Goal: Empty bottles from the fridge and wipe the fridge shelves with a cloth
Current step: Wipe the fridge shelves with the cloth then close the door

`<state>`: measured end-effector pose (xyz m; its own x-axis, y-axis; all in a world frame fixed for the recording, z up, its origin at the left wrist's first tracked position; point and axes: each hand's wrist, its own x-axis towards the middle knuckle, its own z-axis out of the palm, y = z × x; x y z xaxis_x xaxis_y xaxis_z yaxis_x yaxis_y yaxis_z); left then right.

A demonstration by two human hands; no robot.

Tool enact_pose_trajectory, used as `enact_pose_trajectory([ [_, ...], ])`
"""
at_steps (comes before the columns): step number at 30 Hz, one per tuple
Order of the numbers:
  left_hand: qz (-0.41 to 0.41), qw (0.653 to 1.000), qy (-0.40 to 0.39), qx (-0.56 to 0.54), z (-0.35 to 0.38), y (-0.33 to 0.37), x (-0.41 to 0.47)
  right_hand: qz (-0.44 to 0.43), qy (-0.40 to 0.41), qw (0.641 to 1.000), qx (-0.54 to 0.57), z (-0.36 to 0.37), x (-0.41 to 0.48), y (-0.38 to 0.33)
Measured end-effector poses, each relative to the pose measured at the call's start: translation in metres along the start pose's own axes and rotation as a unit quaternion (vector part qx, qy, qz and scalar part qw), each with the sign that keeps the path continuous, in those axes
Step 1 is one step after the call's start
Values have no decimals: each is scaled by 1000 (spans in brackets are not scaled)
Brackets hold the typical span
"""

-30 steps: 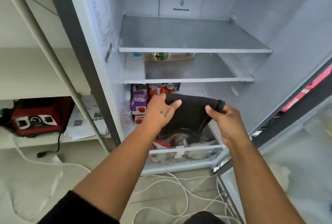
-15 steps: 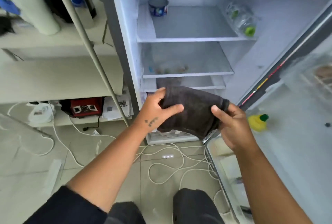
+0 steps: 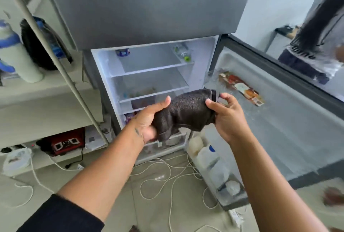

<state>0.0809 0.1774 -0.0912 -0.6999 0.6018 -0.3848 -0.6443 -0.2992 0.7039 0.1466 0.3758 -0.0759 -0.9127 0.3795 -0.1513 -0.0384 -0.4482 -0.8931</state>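
Two hands hold a dark cloth (image 3: 188, 112) just in front of the open fridge (image 3: 149, 8): the left hand (image 3: 149, 121) curls its fingers round the lower end, and the right hand (image 3: 226, 118) pinches the upper edge between thumb and fingers. One bottle (image 3: 181, 53) lies at the right of the fridge's top shelf (image 3: 152, 62).

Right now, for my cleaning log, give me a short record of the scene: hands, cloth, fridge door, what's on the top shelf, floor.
left hand: grips one end of the cloth
right hand: pinches the other end
cloth: dark, bunched, held in front of the fridge, touching no shelf
fridge door: open, swung to the right
top shelf: clear bottle with green cap at right, small blue tub at back left
floor: white cables in front of the fridge
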Motion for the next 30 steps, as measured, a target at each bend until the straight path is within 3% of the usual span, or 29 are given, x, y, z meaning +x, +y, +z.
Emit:
enact_pose_trajectory([
  [4,-57,997,42,-13,42,-36,-23,-14,-18,995,-95,-23,-24,-34],
  [7,-35,995,89,-27,64,-56,-43,-44,-4,951,-306,-48,-36,-62],
  [8,-24,993,110,-29,66,-60,-47,-88,31,905,-415,-61,-35,-75],
  [9,-13,991,130,-32,69,-63,-53,-141,81,834,-527,-77,-35,-91],
  [11,8,985,169,-20,68,-69,-67,-216,200,654,-696,-115,-31,-126],
  [12,10,982,189,-11,67,-70,-72,-200,253,589,-741,-135,-24,-142],
  [13,14,978,206,-1,66,-72,-78,-150,284,552,-769,-155,-17,-157],
  [14,22,974,223,7,62,-75,-87,-91,293,541,-783,-173,-12,-166],
  [17,44,962,267,38,51,-76,-102,33,265,588,-763,-211,0,-175],
  [19,51,955,290,47,42,-76,-112,32,262,578,-772,-217,-6,-167],
  [23,58,952,296,51,35,-76,-119,-4,281,522,-805,-197,-33,-150],
  [30,87,955,276,60,49,-77,-110,-13,253,508,-824,-126,-80,-105],
])
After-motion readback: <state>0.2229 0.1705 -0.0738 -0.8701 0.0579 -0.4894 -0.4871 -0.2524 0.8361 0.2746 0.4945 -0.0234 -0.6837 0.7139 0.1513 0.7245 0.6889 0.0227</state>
